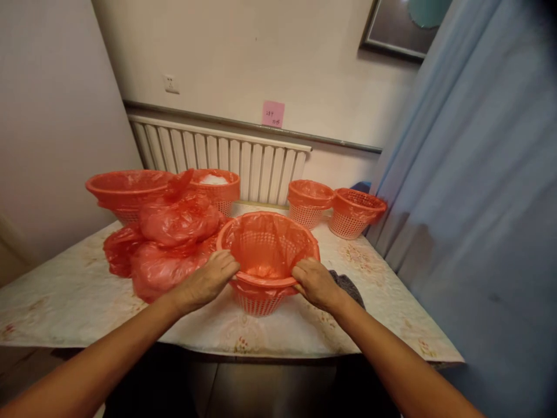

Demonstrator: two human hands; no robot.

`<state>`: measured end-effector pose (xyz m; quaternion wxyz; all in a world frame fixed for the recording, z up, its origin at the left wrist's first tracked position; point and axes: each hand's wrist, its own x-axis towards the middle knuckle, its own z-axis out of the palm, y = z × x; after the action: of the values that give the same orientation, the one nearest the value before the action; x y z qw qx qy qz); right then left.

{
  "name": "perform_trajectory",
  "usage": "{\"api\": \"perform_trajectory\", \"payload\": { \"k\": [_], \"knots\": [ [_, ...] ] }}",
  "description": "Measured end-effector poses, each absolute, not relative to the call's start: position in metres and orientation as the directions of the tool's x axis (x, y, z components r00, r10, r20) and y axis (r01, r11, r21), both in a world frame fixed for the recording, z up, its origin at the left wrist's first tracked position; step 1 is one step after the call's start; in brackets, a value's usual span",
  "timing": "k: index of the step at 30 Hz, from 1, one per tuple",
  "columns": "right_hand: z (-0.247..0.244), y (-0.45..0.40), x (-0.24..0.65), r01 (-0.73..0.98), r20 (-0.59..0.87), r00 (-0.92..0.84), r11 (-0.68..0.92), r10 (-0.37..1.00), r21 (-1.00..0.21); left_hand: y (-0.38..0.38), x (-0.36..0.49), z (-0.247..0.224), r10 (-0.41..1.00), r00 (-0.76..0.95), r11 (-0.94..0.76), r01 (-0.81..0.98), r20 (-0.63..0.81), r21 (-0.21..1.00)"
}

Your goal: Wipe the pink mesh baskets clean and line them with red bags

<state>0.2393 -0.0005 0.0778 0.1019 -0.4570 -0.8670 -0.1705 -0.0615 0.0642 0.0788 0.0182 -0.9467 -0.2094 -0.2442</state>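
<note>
A red perforated plastic basket point(260, 303) stands near the front middle of the table, lined with a thin red plastic bag point(261, 247) folded over its rim. My left hand point(216, 277) is closed on the left front of the rim and the bag's edge. Across from it, my right hand point(317, 281) grips the rim at the right front, fingers curled under the bag's fold. Filled, tied red plastic bags point(169, 249) lie piled just left of the basket. Behind my right wrist sits a dark grey cloth point(348, 286), partly hidden.
Other red baskets with bag liners stand at the back: a wide one point(126, 184), one with something white inside point(226, 188), and two at right point(307, 212) point(350, 223). A radiator point(243, 168) lines the wall; a blue curtain point(470, 191) borders the floral-covered table point(65, 296).
</note>
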Motion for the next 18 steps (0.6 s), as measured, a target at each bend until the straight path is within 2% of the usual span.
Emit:
{"api": "perform_trajectory", "payload": {
  "k": [4, 8, 10, 13, 18],
  "knots": [
    [0.070, -0.010, 0.228, 0.866, 0.370, -0.498, 0.467, 0.784, 0.177, 0.042, -0.057, 0.089, 0.388, 0.753, -0.913, 0.394, 0.531, 0.109],
    [0.068, -0.020, 0.184, 0.885, 0.413, -0.462, 0.434, 0.785, 0.165, 0.013, -0.026, 0.076, 0.404, 0.761, -0.895, 0.443, 0.508, 0.048],
    [0.071, -0.021, 0.174, 0.869, 0.420, -0.491, 0.460, 0.763, 0.181, 0.011, -0.021, 0.066, 0.441, 0.742, -0.866, 0.499, 0.505, 0.024],
    [0.076, -0.017, 0.188, 0.838, 0.408, -0.544, 0.501, 0.733, 0.218, 0.026, -0.032, 0.061, 0.418, 0.762, -0.874, 0.485, 0.495, -0.008],
    [0.078, -0.009, 0.242, 0.835, 0.361, -0.550, 0.502, 0.753, 0.225, 0.058, -0.062, 0.079, 0.407, 0.779, -0.904, 0.419, 0.477, 0.089]
  ]
}}
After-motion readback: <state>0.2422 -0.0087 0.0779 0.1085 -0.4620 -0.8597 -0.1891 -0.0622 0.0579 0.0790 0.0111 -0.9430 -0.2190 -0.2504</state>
